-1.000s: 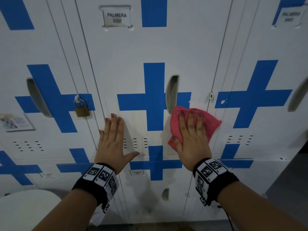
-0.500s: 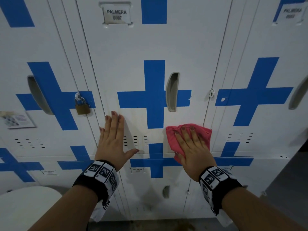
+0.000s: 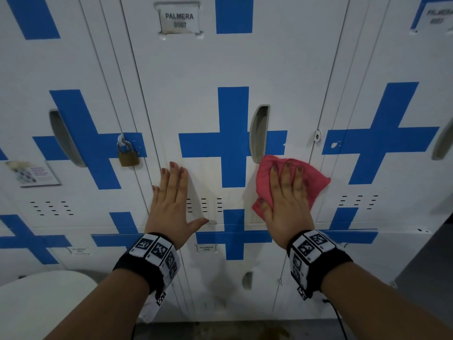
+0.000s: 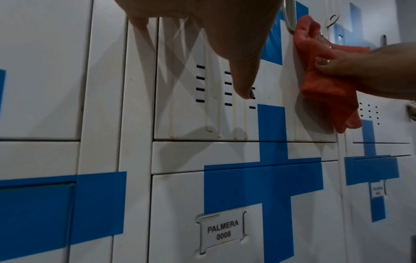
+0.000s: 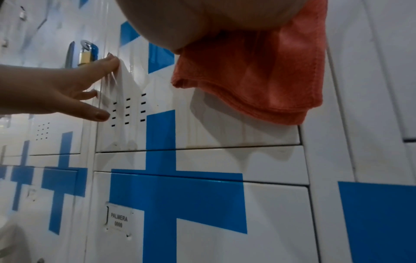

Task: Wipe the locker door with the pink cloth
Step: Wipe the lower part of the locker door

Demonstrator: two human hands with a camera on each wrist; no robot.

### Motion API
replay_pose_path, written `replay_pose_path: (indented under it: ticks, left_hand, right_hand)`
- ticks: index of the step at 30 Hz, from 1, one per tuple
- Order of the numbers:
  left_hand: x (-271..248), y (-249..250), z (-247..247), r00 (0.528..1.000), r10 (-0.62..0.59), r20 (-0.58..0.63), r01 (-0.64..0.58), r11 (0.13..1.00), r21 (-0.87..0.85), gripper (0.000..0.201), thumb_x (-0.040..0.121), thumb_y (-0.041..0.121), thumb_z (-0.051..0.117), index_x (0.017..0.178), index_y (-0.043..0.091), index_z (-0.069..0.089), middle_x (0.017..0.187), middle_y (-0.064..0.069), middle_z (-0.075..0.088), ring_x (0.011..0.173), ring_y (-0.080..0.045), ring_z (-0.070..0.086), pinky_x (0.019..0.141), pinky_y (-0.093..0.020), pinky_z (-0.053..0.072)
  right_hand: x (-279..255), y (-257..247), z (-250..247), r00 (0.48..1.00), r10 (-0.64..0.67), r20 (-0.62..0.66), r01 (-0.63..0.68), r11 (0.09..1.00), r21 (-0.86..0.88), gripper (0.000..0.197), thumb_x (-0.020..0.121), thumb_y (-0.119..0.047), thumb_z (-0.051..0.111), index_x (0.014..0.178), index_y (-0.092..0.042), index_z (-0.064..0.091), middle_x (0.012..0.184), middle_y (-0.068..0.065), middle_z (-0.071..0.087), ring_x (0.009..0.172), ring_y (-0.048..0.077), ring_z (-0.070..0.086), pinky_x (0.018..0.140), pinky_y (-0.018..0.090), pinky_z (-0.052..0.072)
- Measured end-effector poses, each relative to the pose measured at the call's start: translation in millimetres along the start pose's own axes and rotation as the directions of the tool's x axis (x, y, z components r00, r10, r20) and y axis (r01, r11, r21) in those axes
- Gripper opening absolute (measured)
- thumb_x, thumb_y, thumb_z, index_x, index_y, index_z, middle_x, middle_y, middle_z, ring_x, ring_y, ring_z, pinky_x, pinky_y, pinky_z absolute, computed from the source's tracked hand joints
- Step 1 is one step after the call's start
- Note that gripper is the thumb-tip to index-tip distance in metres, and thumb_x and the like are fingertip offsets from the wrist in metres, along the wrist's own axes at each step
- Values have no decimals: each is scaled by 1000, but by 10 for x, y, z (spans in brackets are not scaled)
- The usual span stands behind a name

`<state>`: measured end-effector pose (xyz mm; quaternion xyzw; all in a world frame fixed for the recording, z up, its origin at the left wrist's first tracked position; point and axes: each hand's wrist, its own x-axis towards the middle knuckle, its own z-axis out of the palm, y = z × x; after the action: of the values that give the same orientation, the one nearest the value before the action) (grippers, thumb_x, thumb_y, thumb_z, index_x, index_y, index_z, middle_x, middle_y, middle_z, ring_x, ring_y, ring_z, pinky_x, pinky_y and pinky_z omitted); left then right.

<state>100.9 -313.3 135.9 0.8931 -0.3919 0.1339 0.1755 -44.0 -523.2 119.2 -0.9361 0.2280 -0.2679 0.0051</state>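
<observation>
The white locker door (image 3: 220, 65) bears a blue cross and a plate reading PALMERA 0007. My right hand (image 3: 286, 190) lies flat with straight fingers on the pink cloth (image 3: 317, 182), pressing it against the door just below the recessed handle (image 3: 259, 133). The thumb rests on the cloth's lower left edge. From the left wrist, the cloth (image 4: 324, 89) hangs crumpled under the right hand (image 4: 364, 67). My left hand (image 3: 171, 195) is flat on the door's left side beside the vent slots (image 3: 204, 204), holding nothing. The right wrist view shows the cloth (image 5: 258, 76) and the left hand (image 5: 56, 89).
A brass padlock (image 3: 128, 155) hangs on the left neighbouring locker, which carries a paper sticker (image 3: 31, 173). Another locker (image 3: 382, 69) stands to the right. Below is the door labelled 0008 (image 3: 206, 248). A white rounded object (image 3: 36, 303) sits at lower left.
My right hand slid the cloth down the door, then back up to just under the handle. The left hand stayed flat in the same place.
</observation>
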Motion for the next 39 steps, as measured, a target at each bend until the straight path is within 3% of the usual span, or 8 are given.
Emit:
replay_pose_path:
  ticks: [4,10,18,21,27,32,35,39]
  left_hand:
    - [3,18,9,1000,-6,-11,6,1000,-7,127,70,64,63,131,30,-43,143,6,-45,134,-17,-36,111,-42,-12]
    - [11,21,26,1000,-15,-15,15,1000,-6,128,69,62,65,134,29,-40,145,6,-42,135,-17,-34,111,-42,-11]
    - [1,-6,12,1000,1,-11,-1,1000,-13,128,70,61,66,132,31,-42,144,8,-44,134,-14,-36,110,-41,-12]
    - [4,-12,19,1000,5,-11,-5,1000,-13,128,70,61,65,132,31,-42,143,7,-44,134,-15,-37,110,-41,-13]
    - [10,-6,35,1000,5,-19,-5,1000,-14,129,68,63,66,133,30,-41,144,6,-43,135,-16,-35,111,-42,-11]
    - [24,0,66,999,0,-41,-1,1000,-14,131,67,62,68,135,29,-38,146,5,-40,136,-17,-33,111,-44,-9]
    - [31,-6,92,999,-12,-47,11,1000,-6,131,66,64,67,137,27,-37,148,3,-38,138,-19,-30,111,-44,-8]
    - [33,-13,110,998,-10,-60,10,1000,-3,132,65,63,69,138,25,-35,150,1,-35,139,-19,-29,112,-46,-6]
  right_hand:
    - [6,-28,54,995,-87,56,88,996,-22,72,86,-55,13,143,-30,-24,150,-1,-25,135,22,-31,109,47,-13]
    - [-123,73,219,976,-199,84,207,973,-100,74,88,-49,35,150,-21,5,154,3,7,140,24,-2,106,54,9]
    - [-269,344,261,960,-250,125,266,955,-130,71,87,-46,34,150,-20,14,155,2,16,142,28,17,114,50,15]
    - [-290,316,208,976,-187,109,199,973,-117,71,88,-49,32,149,-18,13,153,5,16,141,30,15,108,53,22]
    - [-65,143,27,1000,10,-28,-10,1000,2,74,88,-57,16,145,-25,-20,152,3,-22,138,25,-26,107,45,-15]
    - [87,-135,-12,999,-18,-38,16,999,-42,73,89,-55,13,144,-21,-21,149,6,-24,135,24,-30,109,49,-11]
    - [88,-118,53,993,-103,-52,99,992,-74,74,91,-49,22,146,-21,-20,152,1,-21,137,25,-26,109,51,-7]
    - [68,40,79,969,-246,-34,237,956,-173,90,82,-35,61,149,-20,4,154,1,2,141,32,4,106,56,6]
